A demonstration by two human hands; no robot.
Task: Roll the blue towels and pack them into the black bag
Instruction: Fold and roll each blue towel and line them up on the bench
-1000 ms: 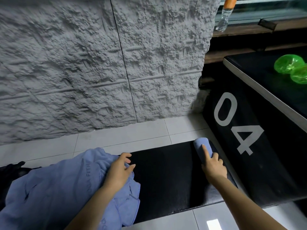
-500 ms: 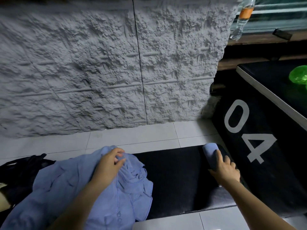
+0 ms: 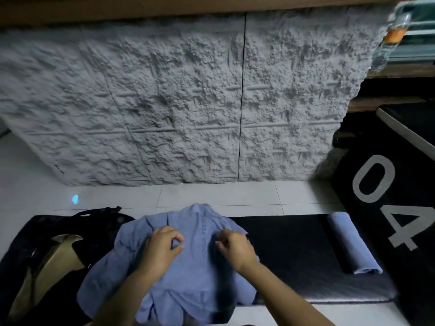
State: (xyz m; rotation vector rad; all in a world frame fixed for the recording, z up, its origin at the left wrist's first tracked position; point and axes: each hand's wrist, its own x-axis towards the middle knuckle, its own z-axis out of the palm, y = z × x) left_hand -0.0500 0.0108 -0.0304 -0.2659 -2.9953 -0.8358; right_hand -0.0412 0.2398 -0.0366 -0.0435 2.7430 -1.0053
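A crumpled pile of blue towels (image 3: pixel 195 274) lies on the left part of a black mat (image 3: pixel 292 252). My left hand (image 3: pixel 162 248) grips the cloth near the pile's top with curled fingers. My right hand (image 3: pixel 233 248) pinches the same cloth a little to the right. One rolled blue towel (image 3: pixel 350 243) lies alone at the mat's right end. The black bag (image 3: pixel 35 255) sits open at the left, showing a tan lining, partly under the pile.
A rough grey stone wall (image 3: pixel 188 102) rises behind the white tiled floor (image 3: pixel 211 196). A black box marked 04 (image 3: pixel 388 196) stands at the right. A bottle with an orange label (image 3: pixel 390 41) stands on a shelf at the top right.
My right hand left the rolled towel and moved left onto the pile beside my left hand. The view swung left, bringing the black bag into sight.
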